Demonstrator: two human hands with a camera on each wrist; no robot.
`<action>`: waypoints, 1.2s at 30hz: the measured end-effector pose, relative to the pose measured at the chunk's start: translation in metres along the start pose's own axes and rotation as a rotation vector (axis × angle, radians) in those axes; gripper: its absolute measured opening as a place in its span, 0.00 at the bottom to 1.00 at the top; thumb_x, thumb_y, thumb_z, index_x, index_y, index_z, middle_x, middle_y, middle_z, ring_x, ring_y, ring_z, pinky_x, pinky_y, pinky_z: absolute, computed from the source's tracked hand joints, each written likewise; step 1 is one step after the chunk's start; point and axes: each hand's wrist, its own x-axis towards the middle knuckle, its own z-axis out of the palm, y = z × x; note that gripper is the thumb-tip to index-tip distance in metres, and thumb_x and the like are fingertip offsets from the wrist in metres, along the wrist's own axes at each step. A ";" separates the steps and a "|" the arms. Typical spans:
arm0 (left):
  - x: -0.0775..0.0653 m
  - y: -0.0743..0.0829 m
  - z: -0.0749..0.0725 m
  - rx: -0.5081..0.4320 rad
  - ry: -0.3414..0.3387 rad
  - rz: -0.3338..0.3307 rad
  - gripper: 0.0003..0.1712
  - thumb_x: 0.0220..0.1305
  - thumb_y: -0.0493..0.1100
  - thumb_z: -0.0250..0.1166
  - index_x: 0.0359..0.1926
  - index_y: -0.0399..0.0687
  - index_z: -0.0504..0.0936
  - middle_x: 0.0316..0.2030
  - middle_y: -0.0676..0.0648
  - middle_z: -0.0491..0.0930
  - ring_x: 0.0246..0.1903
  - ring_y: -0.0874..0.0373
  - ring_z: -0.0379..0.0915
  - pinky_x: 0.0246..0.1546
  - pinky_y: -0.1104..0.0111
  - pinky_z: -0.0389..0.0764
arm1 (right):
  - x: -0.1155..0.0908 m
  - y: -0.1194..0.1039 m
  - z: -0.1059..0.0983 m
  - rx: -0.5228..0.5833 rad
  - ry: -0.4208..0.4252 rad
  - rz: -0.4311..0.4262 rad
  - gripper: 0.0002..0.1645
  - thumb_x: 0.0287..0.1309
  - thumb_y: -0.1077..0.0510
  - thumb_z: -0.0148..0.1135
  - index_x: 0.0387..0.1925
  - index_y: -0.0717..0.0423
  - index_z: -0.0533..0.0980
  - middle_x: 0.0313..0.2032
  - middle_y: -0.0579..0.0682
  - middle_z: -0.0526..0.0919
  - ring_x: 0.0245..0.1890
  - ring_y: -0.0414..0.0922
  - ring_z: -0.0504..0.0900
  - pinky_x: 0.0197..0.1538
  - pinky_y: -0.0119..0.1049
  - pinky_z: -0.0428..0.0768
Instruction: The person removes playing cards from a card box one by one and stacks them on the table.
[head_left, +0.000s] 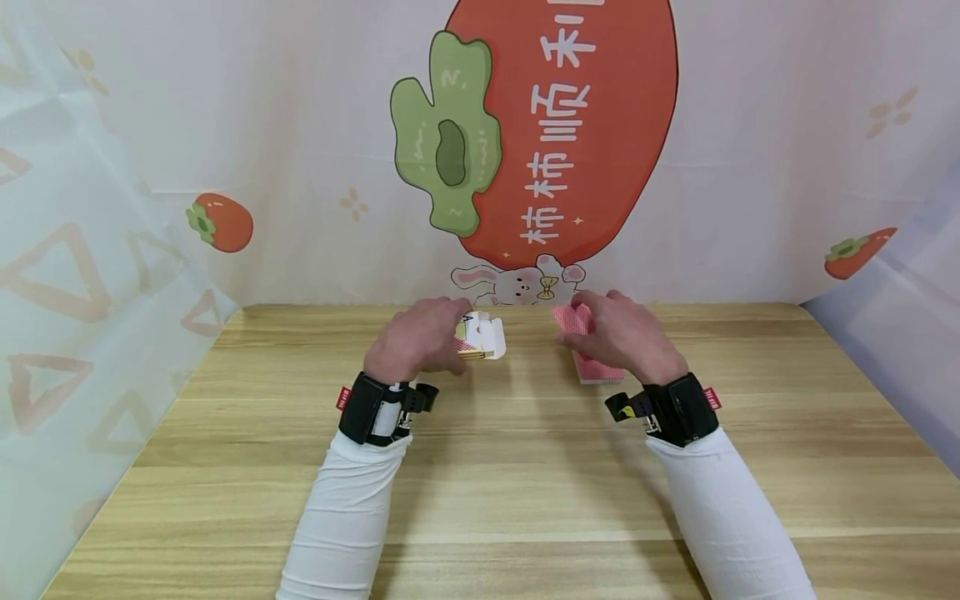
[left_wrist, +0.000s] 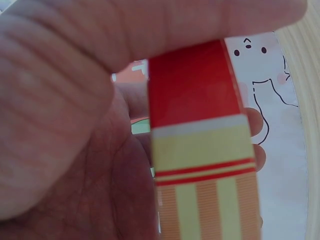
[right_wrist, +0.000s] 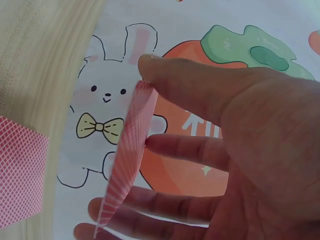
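My left hand (head_left: 416, 342) grips a playing-card box (head_left: 491, 337) near the back of the table, its white end flaps standing open toward the right. In the left wrist view the box side (left_wrist: 197, 120) shows red, cream and orange stripes, with my thumb across one end and fingertips behind it. My right hand (head_left: 622, 333) holds a red-patterned playing card (right_wrist: 130, 150), slightly bowed between thumb and fingers. Below that hand, a deck of cards (head_left: 598, 372) lies on the table with its red-and-white backs up.
The wooden table (head_left: 495, 483) ends at a white backdrop cloth (head_left: 322, 242) printed with a large persimmon and a rabbit, close behind both hands. Black camera straps sit on the left wrist (head_left: 378, 412) and right wrist (head_left: 675, 408).
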 end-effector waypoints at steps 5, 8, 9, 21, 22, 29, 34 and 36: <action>0.000 0.000 0.001 0.000 0.002 0.001 0.42 0.48 0.43 0.79 0.65 0.46 0.72 0.49 0.45 0.79 0.46 0.49 0.74 0.44 0.51 0.79 | 0.000 0.001 0.001 0.007 -0.039 0.032 0.40 0.57 0.45 0.73 0.66 0.58 0.71 0.39 0.56 0.81 0.46 0.56 0.74 0.38 0.48 0.79; 0.000 0.000 0.001 0.003 0.003 0.004 0.42 0.48 0.44 0.79 0.65 0.46 0.72 0.49 0.45 0.79 0.46 0.49 0.75 0.44 0.51 0.79 | 0.000 0.002 0.001 0.013 -0.077 0.061 0.40 0.59 0.46 0.70 0.68 0.58 0.69 0.41 0.58 0.80 0.49 0.58 0.73 0.42 0.50 0.79; 0.000 0.000 0.001 0.005 0.003 0.006 0.42 0.48 0.44 0.79 0.65 0.45 0.72 0.49 0.45 0.80 0.46 0.49 0.75 0.44 0.51 0.79 | 0.000 0.002 0.001 0.015 -0.090 0.072 0.40 0.59 0.46 0.70 0.68 0.58 0.68 0.42 0.58 0.80 0.50 0.58 0.73 0.43 0.51 0.79; 0.001 0.002 0.003 0.007 -0.002 0.005 0.42 0.48 0.44 0.79 0.64 0.45 0.73 0.47 0.45 0.80 0.45 0.50 0.75 0.44 0.54 0.79 | 0.006 0.010 0.007 0.030 -0.185 0.169 0.40 0.60 0.42 0.68 0.66 0.60 0.68 0.46 0.60 0.78 0.49 0.58 0.73 0.43 0.50 0.78; 0.001 0.002 0.002 0.006 -0.002 0.005 0.42 0.48 0.44 0.79 0.64 0.45 0.72 0.47 0.45 0.80 0.45 0.50 0.75 0.44 0.53 0.79 | 0.007 0.011 0.008 0.026 -0.187 0.174 0.40 0.60 0.42 0.68 0.66 0.60 0.68 0.45 0.61 0.78 0.49 0.58 0.73 0.43 0.50 0.78; 0.000 0.002 0.002 0.000 -0.012 0.003 0.42 0.49 0.44 0.79 0.65 0.45 0.72 0.48 0.45 0.79 0.46 0.49 0.74 0.44 0.54 0.78 | 0.010 0.016 0.015 -0.005 -0.176 0.205 0.40 0.60 0.41 0.67 0.64 0.61 0.69 0.45 0.61 0.79 0.46 0.59 0.74 0.43 0.50 0.79; 0.000 0.004 0.002 -0.004 -0.021 -0.002 0.43 0.49 0.45 0.80 0.65 0.45 0.72 0.50 0.45 0.79 0.47 0.49 0.74 0.44 0.54 0.79 | 0.011 0.018 0.020 -0.039 -0.154 0.220 0.38 0.60 0.41 0.65 0.62 0.61 0.71 0.42 0.61 0.80 0.42 0.58 0.76 0.39 0.49 0.79; 0.000 0.004 0.003 -0.003 -0.024 -0.001 0.43 0.49 0.45 0.80 0.65 0.45 0.72 0.50 0.44 0.80 0.47 0.49 0.74 0.44 0.54 0.79 | 0.012 0.018 0.022 -0.046 -0.153 0.231 0.38 0.61 0.40 0.64 0.62 0.61 0.71 0.41 0.61 0.80 0.41 0.58 0.77 0.38 0.48 0.78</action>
